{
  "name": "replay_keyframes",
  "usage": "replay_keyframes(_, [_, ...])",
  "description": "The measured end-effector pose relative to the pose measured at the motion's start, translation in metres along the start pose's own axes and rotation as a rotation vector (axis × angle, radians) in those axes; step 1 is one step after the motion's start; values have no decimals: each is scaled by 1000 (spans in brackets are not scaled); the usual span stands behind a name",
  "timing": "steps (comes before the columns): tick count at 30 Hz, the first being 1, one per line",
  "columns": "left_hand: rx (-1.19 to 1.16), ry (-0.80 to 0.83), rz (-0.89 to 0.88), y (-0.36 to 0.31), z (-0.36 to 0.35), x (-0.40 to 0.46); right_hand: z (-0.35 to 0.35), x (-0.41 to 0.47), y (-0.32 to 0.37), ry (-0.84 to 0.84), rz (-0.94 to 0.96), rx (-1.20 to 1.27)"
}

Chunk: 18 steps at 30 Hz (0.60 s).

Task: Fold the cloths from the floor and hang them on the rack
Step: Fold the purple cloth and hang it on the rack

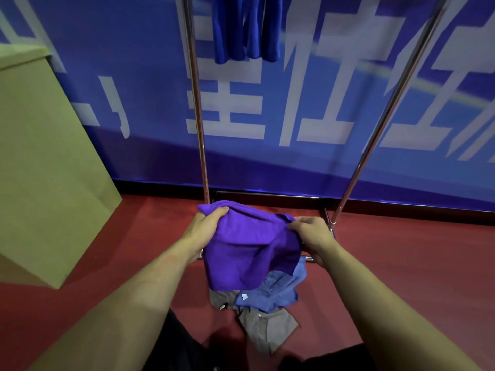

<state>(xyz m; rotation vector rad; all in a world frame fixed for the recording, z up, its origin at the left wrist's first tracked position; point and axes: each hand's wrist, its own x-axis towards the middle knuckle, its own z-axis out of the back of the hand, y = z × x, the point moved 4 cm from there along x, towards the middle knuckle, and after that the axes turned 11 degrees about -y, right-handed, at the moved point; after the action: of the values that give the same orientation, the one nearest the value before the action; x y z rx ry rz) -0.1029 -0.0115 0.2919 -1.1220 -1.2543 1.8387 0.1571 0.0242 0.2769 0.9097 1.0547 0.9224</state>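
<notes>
A purple cloth (249,247) is held up in the air between both hands, above the red floor (401,263) and in front of the metal rack (199,116). The upper left corner of the cloth is gripped by the left hand (206,226), whose fingers (218,212) are curled over the top edge with the fabric bunched beneath them. The upper right edge is pinched by the right hand (312,234), the fingers (296,224) being closed on a small fold of fabric. The cloth is partly doubled over, with one flap laid across its front, and its lower part hangs loose toward the floor. Directly below it, a small heap is seen on the floor: a blue cloth (276,293) lies on top and is partly covered by the hanging purple one, and a grey cloth (265,330) is spread beneath and in front of the blue one, nearer the person. The rack's two shiny uprights rise from a base frame at the far edge of the floor, against a blue banner (308,103) printed with large white characters. A dark blue cloth (247,28) is draped from the top of the rack, between the uprights. A tan box (45,156) stands on the floor at the left, beside the banner.
</notes>
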Motion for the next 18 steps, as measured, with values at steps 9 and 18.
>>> replay_keyframes(9, [-116, 114, 230, 12, 2, 1, 21, 9, -12, -135, -59, -38])
replay_keyframes(18, [-438, 311, 352, 3, 12, -1, 31, 6, 3, 8, -345, 420])
